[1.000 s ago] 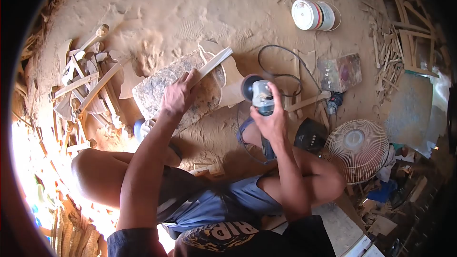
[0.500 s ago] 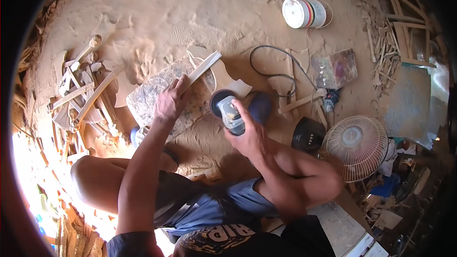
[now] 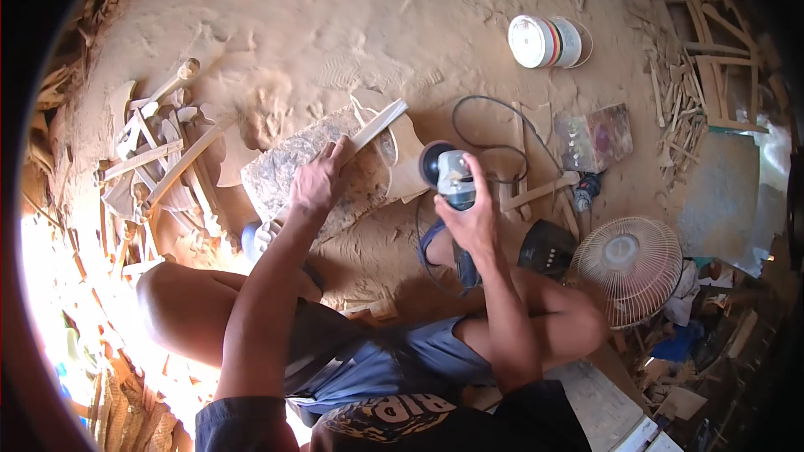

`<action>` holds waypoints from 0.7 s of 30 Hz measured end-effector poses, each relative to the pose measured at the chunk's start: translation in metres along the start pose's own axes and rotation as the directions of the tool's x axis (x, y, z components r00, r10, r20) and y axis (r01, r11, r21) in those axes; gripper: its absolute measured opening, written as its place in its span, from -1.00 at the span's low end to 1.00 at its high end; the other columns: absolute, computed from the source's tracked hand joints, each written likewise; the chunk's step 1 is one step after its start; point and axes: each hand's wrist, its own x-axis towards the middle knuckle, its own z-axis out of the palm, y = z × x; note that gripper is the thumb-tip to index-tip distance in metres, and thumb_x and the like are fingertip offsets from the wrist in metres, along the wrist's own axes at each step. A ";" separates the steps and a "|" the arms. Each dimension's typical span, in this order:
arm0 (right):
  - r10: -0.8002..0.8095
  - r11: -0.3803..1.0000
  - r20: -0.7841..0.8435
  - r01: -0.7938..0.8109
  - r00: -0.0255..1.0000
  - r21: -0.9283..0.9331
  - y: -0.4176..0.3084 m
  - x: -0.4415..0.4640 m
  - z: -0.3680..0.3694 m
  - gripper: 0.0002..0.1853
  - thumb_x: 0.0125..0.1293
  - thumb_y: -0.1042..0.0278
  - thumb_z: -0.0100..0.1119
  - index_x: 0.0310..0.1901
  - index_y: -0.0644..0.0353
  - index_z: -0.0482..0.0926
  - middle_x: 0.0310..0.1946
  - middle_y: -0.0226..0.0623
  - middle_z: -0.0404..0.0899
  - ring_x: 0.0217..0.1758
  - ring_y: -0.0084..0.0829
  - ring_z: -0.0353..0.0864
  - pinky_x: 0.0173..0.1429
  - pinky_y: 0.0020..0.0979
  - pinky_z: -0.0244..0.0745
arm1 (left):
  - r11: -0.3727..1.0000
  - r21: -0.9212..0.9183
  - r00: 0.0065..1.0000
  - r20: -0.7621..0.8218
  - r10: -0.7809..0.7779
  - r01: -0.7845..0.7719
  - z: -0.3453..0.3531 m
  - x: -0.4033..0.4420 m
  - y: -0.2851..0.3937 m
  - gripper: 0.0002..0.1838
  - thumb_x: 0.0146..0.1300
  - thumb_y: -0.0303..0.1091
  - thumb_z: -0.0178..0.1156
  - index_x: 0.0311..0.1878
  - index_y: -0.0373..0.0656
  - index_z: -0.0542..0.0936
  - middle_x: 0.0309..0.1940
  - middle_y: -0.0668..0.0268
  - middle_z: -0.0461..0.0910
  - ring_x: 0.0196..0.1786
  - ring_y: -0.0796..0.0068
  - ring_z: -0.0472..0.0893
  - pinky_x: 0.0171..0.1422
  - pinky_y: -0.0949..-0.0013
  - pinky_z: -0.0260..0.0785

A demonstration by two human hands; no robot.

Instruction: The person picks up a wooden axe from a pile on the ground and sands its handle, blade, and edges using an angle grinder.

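Note:
My left hand (image 3: pixel 316 180) is closed round the near end of a pale wooden strip (image 3: pixel 377 127). The strip points up and right above a rough stone block (image 3: pixel 285 166). In my right hand (image 3: pixel 471 219) is an angle grinder (image 3: pixel 456 177), gripped by its body. Its round disc (image 3: pixel 433 164) faces left, apart from the strip. A flat, curved-edged wooden piece (image 3: pixel 405 151) lies under the strip, by the right side of the block. Whether the disc is spinning I cannot tell.
Many shaped wooden pieces (image 3: pixel 172 163) lie heaped on the left. A fan (image 3: pixel 626 272) stands at the right, near a second power tool (image 3: pixel 586 191) and a stained board (image 3: pixel 593 138). A black cable (image 3: pixel 459 109) loops over the sand. A white bucket (image 3: pixel 544 42) lies on its side farther off.
My right hand has carried the grinder rightward, away from the strip and block. My left hand still holds the strip. The whole view has shifted slightly.

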 end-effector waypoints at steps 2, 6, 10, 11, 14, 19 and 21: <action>0.012 1.000 0.167 -0.012 0.986 0.000 -0.015 -0.009 0.009 -0.07 0.15 0.15 0.50 0.59 -0.23 0.33 0.10 0.08 0.76 0.07 0.24 0.76 0.18 0.10 0.66 | 1.000 -0.006 1.000 0.003 0.007 -0.007 -0.002 0.000 0.001 -0.45 0.54 -0.15 0.16 0.52 -0.01 0.40 0.16 0.13 0.65 0.11 0.02 0.73 0.10 0.00 0.66; -0.039 0.996 0.228 0.057 0.973 -0.073 -0.031 -0.006 0.017 -0.08 0.18 0.18 0.49 0.60 -0.24 0.31 0.09 0.15 0.75 0.06 0.25 0.75 0.14 0.08 0.68 | 1.000 -0.016 0.999 0.047 -0.002 0.003 -0.006 0.000 0.003 -0.45 0.54 -0.15 0.16 0.52 -0.04 0.39 0.15 0.13 0.65 0.15 0.04 0.72 0.14 0.01 0.65; -0.089 0.995 0.037 0.090 0.995 -0.034 -0.033 0.010 0.014 -0.11 0.17 0.24 0.50 0.57 -0.17 0.35 0.11 0.13 0.75 0.11 0.20 0.76 0.16 0.04 0.68 | 0.999 -0.006 0.999 -0.013 0.032 -0.032 0.005 -0.001 -0.006 -0.48 0.57 -0.14 0.13 0.51 0.00 0.41 0.14 0.15 0.65 0.11 0.03 0.72 0.09 -0.01 0.65; 0.037 0.997 0.045 -0.034 0.998 -0.067 -0.034 0.014 0.009 -0.11 0.16 0.29 0.51 0.56 -0.09 0.35 0.17 0.12 0.71 0.16 0.17 0.75 0.20 -0.01 0.67 | 0.999 -0.024 0.999 -0.040 0.027 -0.028 0.006 0.000 -0.005 -0.49 0.57 -0.12 0.13 0.50 0.04 0.43 0.11 0.16 0.66 0.02 -0.02 0.74 0.03 -0.04 0.65; 0.149 0.985 0.032 -0.145 0.988 -0.095 -0.029 0.030 -0.001 -0.12 0.14 0.32 0.52 0.54 0.01 0.37 0.22 0.08 0.70 0.23 0.04 0.75 0.27 -0.08 0.63 | 1.000 -0.029 1.000 0.007 -0.002 0.002 -0.001 0.000 0.002 -0.49 0.57 -0.13 0.12 0.50 0.00 0.41 0.11 0.15 0.66 0.10 0.03 0.73 0.08 -0.03 0.65; -0.023 1.000 0.173 0.023 0.985 0.002 -0.036 0.016 0.018 -0.10 0.16 0.29 0.52 0.57 -0.08 0.36 0.23 0.07 0.69 0.24 0.08 0.72 0.27 -0.07 0.64 | 0.999 -0.052 1.000 0.001 0.003 -0.003 -0.002 0.001 0.002 -0.48 0.57 -0.13 0.12 0.51 -0.01 0.39 0.10 0.15 0.66 0.15 0.05 0.71 0.10 -0.02 0.65; -0.060 0.996 0.146 0.068 0.988 -0.053 -0.040 0.014 0.022 -0.12 0.18 0.23 0.49 0.57 -0.18 0.35 0.17 0.07 0.73 0.14 0.19 0.74 0.17 0.01 0.67 | 0.998 -0.062 1.000 -0.003 0.019 -0.019 -0.002 -0.001 0.001 -0.47 0.57 -0.12 0.13 0.51 0.00 0.38 0.10 0.15 0.66 0.14 0.05 0.72 0.08 -0.03 0.64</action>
